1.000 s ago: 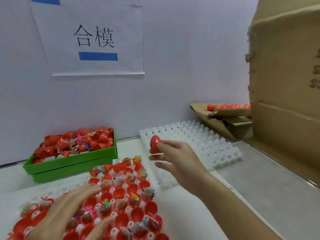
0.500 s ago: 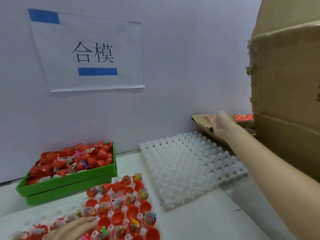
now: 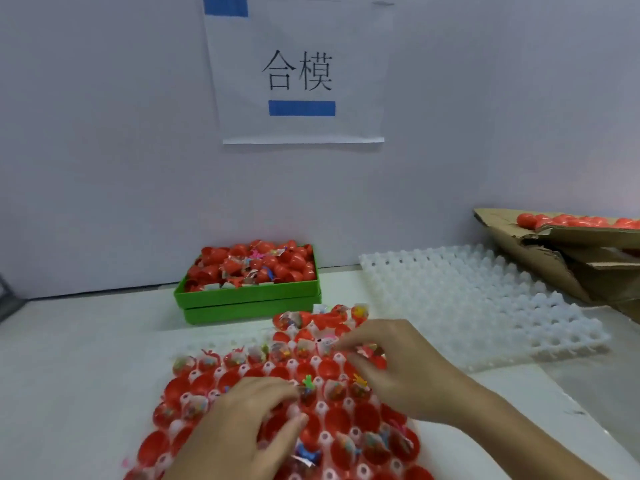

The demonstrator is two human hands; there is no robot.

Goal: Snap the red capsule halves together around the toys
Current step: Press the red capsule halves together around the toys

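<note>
Head view, and both hands are down over the white moulded plastic grid tray (image 3: 242, 344) near the front edge. The left hand (image 3: 239, 431) lies over the middle rows, fingers loosely bent across the open red capsule halves (image 3: 337, 419); whether it pinches one I cannot tell. The right hand (image 3: 401, 368) reaches in from the right, fingertips crowding onto a half in the upper rows; motion blur hides the grip.

Progress, by my reading: early to middle. Many glossy, rounded cups sit open, some holding small colourful wrapped toys (image 3: 372, 441), some bare. Closed smooth red capsules (image 3: 571, 221) pile in the torn brown cardboard box (image 3: 540, 258) far right. A green plastic bin (image 3: 249, 296) holds more loose halves and toys. A second, knobbly white tray (image 3: 485, 306) lies unfilled.
</note>
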